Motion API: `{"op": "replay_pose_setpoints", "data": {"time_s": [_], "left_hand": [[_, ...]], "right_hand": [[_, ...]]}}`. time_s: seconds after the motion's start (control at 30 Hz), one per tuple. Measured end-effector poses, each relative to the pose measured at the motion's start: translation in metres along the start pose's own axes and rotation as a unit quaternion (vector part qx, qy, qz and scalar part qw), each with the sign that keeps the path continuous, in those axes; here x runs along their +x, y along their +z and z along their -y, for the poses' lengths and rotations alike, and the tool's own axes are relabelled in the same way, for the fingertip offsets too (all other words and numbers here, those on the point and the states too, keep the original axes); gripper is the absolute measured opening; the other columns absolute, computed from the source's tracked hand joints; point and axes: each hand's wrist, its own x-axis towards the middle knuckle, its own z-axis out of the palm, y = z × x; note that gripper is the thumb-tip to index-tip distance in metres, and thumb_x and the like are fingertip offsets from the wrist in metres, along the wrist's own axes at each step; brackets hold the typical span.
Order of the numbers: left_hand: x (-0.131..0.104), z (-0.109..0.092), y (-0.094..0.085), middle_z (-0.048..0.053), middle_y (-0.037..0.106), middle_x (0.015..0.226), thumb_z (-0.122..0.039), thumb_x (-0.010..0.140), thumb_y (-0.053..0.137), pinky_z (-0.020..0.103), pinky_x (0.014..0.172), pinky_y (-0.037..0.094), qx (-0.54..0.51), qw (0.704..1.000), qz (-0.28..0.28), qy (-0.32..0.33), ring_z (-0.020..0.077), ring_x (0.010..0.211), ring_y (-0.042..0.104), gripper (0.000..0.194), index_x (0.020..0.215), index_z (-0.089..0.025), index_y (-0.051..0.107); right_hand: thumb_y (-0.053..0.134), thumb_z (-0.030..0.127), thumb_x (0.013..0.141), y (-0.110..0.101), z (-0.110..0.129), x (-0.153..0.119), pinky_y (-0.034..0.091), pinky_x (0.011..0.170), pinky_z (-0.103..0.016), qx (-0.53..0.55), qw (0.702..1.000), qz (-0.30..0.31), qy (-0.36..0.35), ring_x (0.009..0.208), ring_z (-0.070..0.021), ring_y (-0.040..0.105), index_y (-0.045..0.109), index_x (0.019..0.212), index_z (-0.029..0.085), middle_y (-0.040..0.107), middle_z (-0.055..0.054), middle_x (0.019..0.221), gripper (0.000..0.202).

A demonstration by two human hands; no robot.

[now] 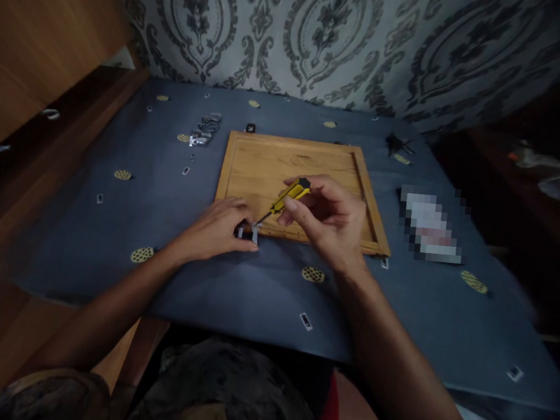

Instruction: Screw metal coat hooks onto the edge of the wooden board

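Observation:
A framed wooden panel lies flat on the blue patterned cloth of the table. At its near left corner, my left hand grips a small metal hinge between thumb and fingers, against the panel's edge. My right hand is closed round the yellow and black handle of a screwdriver, above the panel's near part. The screwdriver's shaft slants down to the left, and its tip meets the hinge. Whether a screw sits under the tip is too small to tell.
Metal hinges and small bits lie at the back left of the table. A small black object is behind the panel. At right are a black item and a blurred packet.

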Motion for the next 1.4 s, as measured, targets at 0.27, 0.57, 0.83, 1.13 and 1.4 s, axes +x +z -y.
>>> {"op": "replay_pose_setpoints", "data": {"time_s": [0.27,0.57,0.83,1.13,1.4], "left_hand": [[0.000,-0.001,-0.001,0.005,0.065,0.098,-0.039,0.084,0.085,0.039,0.086,0.048,0.014,1.000,0.005,0.005,0.0267,0.099,0.063,0.029,0.089,-0.019,0.065],[0.000,-0.001,-0.002,0.006,0.066,0.099,-0.036,0.083,0.086,0.038,0.086,0.048,0.003,1.000,0.006,0.004,0.0260,0.096,0.063,0.029,0.093,-0.017,0.066],[0.000,-0.004,-0.004,0.006,0.066,0.099,-0.036,0.083,0.085,0.038,0.086,0.049,0.004,1.000,0.017,-0.006,0.0264,0.096,0.063,0.028,0.091,-0.018,0.065],[0.000,-0.002,-0.003,0.005,0.065,0.098,-0.037,0.083,0.084,0.038,0.086,0.049,0.005,1.000,0.007,0.002,0.0256,0.096,0.063,0.028,0.090,-0.019,0.064],[0.000,-0.003,-0.003,0.007,0.066,0.101,-0.035,0.083,0.085,0.039,0.087,0.048,-0.004,1.000,0.010,-0.006,0.0268,0.099,0.063,0.028,0.091,-0.018,0.065]], "right_hand": [[0.090,0.040,0.078,0.009,-0.008,-0.002,0.058,0.048,-0.023,-0.003,0.997,-0.061,-0.036,0.050,-0.0090,0.064,0.062,0.087,0.024,0.065,0.007,0.074,0.034],[0.088,0.044,0.082,0.011,-0.005,-0.005,0.055,0.046,-0.024,-0.043,0.987,-0.133,-0.074,0.050,-0.0108,0.065,0.058,0.088,0.027,0.064,0.007,0.072,0.035],[0.087,0.046,0.083,0.008,-0.006,-0.005,0.054,0.045,-0.027,-0.064,0.987,-0.132,-0.062,0.050,-0.0126,0.064,0.058,0.088,0.028,0.065,0.005,0.072,0.034],[0.086,0.047,0.082,0.009,-0.007,-0.004,0.053,0.045,-0.024,-0.063,0.991,-0.106,-0.049,0.050,-0.0105,0.062,0.057,0.086,0.027,0.063,0.007,0.069,0.035],[0.087,0.040,0.082,0.010,-0.008,-0.004,0.054,0.047,-0.022,-0.043,0.994,-0.090,-0.039,0.051,-0.0096,0.063,0.058,0.087,0.025,0.063,0.007,0.070,0.033]]}}
